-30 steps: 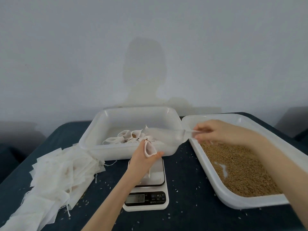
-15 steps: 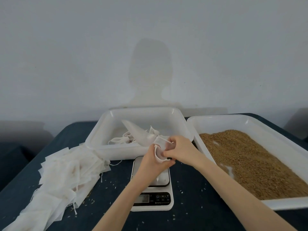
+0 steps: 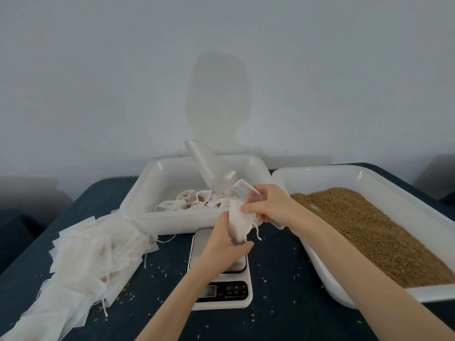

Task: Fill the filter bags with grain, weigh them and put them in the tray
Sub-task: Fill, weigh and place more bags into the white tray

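At a dark table (image 3: pixel 283 303) before a grey wall, two hands work over a scale (image 3: pixel 221 289).

The left hand (image 3: pixel 227 247) grips a filter bag (image 3: pixel 238 223); the right hand (image 3: pixel 267 204) pinches its mouth while clasping a clear scoop (image 3: pixel 209 166), between tray (image 3: pixel 138 205) and grain tray (image 3: pixel 317 254).

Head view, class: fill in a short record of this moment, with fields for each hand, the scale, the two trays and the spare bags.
left hand: grips white fabric filter bag above the scale
right hand: holds clear plastic scoop, tilted up, and pinches the bag's top
white digital kitchen scale: platform bare
left white plastic tray: filled bags
right white plastic tray: brown grain
pile of empty white bags: left of scale
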`<action>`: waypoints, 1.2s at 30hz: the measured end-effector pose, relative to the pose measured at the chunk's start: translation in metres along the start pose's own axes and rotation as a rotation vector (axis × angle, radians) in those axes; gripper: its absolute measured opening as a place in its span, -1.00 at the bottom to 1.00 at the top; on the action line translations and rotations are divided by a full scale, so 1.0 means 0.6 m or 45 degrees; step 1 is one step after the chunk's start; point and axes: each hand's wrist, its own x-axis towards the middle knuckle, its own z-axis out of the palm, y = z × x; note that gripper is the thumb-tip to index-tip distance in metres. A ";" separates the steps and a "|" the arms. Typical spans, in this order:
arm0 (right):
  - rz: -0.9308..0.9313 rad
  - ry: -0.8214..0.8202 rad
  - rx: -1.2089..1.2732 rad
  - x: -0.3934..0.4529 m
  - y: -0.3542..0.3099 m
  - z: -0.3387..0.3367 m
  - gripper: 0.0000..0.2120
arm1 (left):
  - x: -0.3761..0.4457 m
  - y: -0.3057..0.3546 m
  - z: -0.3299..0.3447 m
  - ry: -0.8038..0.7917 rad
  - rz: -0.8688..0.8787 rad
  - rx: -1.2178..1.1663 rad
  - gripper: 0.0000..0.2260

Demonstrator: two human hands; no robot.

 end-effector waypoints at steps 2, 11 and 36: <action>-0.009 0.025 0.016 -0.003 0.002 -0.004 -0.86 | -0.002 0.006 0.008 0.005 0.016 -0.043 -0.56; -0.081 0.361 -0.606 -0.011 0.029 -0.016 -0.87 | -0.009 0.017 0.004 -0.077 0.084 -0.113 -0.85; 0.917 0.512 -1.194 -0.056 0.268 -0.295 -0.58 | 0.059 0.034 0.066 -0.216 0.100 0.087 -0.67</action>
